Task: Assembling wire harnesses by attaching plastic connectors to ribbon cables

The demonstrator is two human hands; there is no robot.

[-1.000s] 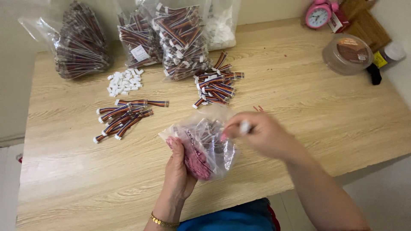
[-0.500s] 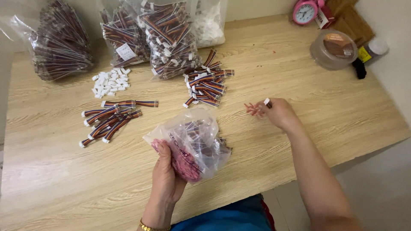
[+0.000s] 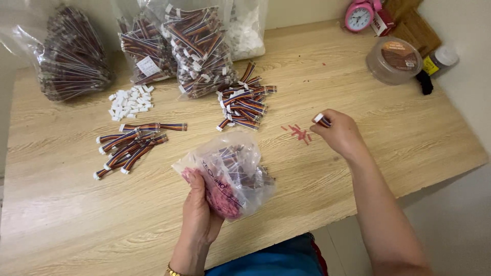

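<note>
Left hand: the left hand [image 3: 202, 214] is gripping a small clear plastic bag [image 3: 230, 171] from below, fingers clamped round its lower side, holding it just above the near edge of the wooden table [image 3: 358, 168]
Bag mouth: it is pointing up and toward the far edge, probably so the other hand can get in
Bag contents: it is showing short striped wire leads in the upper part and a pink mass lower down; the film is creased and cloudy
Right hand: the right hand [image 3: 340, 134] is resting toward the right edge, fingertips pinched on one short lead with a white connector [image 3: 321, 120]
Red bits: a few small red pieces [image 3: 299, 133] are lying just beside that hand
Loose leads: one group [image 3: 134, 145] is lying toward the left edge, another pile [image 3: 245, 102] mid-table
White connectors: a small heap [image 3: 128, 102] is sitting near the far left
Stock bags: large clear bags of leads [image 3: 197, 48] are standing along the far edge, out of the working area
</note>
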